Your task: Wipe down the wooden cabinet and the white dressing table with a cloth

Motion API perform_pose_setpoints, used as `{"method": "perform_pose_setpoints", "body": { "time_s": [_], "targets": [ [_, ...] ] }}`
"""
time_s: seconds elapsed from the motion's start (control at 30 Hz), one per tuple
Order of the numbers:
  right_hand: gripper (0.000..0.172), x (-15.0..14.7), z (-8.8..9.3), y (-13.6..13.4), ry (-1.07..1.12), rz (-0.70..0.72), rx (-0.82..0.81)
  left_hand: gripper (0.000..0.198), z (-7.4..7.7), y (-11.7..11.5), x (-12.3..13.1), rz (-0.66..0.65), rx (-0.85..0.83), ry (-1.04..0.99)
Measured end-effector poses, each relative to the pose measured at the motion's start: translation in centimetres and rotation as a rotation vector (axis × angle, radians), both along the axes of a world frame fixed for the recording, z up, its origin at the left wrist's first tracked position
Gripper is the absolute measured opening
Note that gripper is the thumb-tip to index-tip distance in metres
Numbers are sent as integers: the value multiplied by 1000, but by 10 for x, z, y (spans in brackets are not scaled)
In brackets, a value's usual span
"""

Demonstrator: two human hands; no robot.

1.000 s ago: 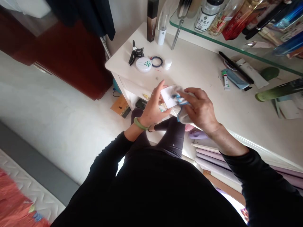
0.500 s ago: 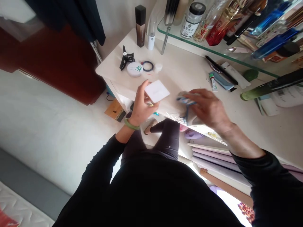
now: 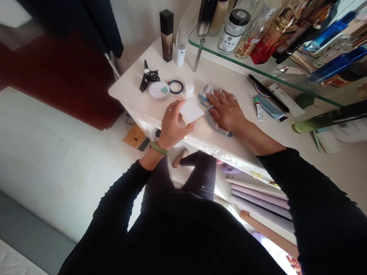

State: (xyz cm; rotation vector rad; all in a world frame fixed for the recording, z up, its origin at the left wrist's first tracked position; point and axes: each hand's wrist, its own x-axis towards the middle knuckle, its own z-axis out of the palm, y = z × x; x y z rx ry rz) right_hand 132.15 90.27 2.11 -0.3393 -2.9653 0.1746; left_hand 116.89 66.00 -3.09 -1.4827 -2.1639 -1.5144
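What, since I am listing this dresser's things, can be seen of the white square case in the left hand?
The white square case is flat and thin, with rounded corners and a smooth, plain top that looks like plastic. It appears shut. The left hand grips it by its near left edge and holds it slightly tilted over the front of the white table top. A cloth lies close on its right; whether they touch is unclear.

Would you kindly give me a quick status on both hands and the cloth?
Left hand holds white square case. Right hand flat on cloth. Round compact sits nearby.
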Motion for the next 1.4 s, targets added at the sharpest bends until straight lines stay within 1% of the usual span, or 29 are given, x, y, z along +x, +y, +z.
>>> {"method": "perform_pose_setpoints", "body": {
  "time_s": [0.1, 0.13, 0.17, 0.23, 0.27, 0.3, 0.33, 0.4, 0.47, 0.5, 0.57, 0.63, 0.73, 0.83, 0.9, 0.97, 1.03, 1.13, 1.27, 1.4],
  "targets": [
    [72, -53, 0, 34, 16, -123, 50, 79, -2, -3, 3, 9, -17, 24],
    [76, -70, 0, 44, 26, -171, 62, 79, -2, -4, 3, 10, -21, 33],
    [83, -84, 0, 54, 41, -222, 70, 79, -2, -5, 4, 10, -26, 40],
    [103, -109, 0, 72, 77, -313, 77, 78, -1, -5, 4, 8, -35, 44],
    [112, -117, 0, 79, 94, -345, 76, 78, 0, -4, 4, 7, -39, 40],
    [116, -123, 0, 84, 107, -367, 71, 77, 1, -3, 3, 4, -39, 34],
    [118, -126, 1, 88, 110, -380, 64, 76, 2, 0, 3, -3, -36, 28],
    [114, -122, 2, 88, 85, -397, 48, 74, 7, 10, 3, -37, -21, 24],
    [105, -105, 2, 80, 53, -392, 51, 74, 12, 26, 3, -91, 2, 26],
    [97, -91, 2, 73, 47, -372, 58, 74, 14, 36, 2, -116, 14, 24],
    [79, -55, 0, 55, 57, -295, 67, 74, 19, 59, 0, -143, 32, 11],
    [69, -12, -2, 34, 72, -205, 61, 74, 22, 86, -5, -147, 42, -8],
    [68, 57, -2, 3, 57, -109, 52, 76, 21, 129, -14, -162, 36, -24],
    [70, 120, 3, -23, 32, -73, 55, 77, 14, 172, -25, -179, -32, -23],
    [71, 154, 6, -34, 21, -68, 62, 74, 8, 199, -33, -186, -81, -38],
    [71, 182, 6, -41, 23, -75, 70, 71, 2, 222, -42, -184, -110, -64],
    [72, 201, 5, -45, 43, -97, 78, 70, -3, 241, -50, -160, -107, -82],
    [73, 214, 0, -49, 76, -124, 84, 73, -9, 260, -59, -98, -90, -90],
    [73, 213, -2, -51, 91, -134, 86, 82, -12, 275, -70, -47, -80, -110],
    [72, 210, -3, -54, 127, -157, 89, 84, -13, 290, -84, -47, -119, -157]
  ]
}}
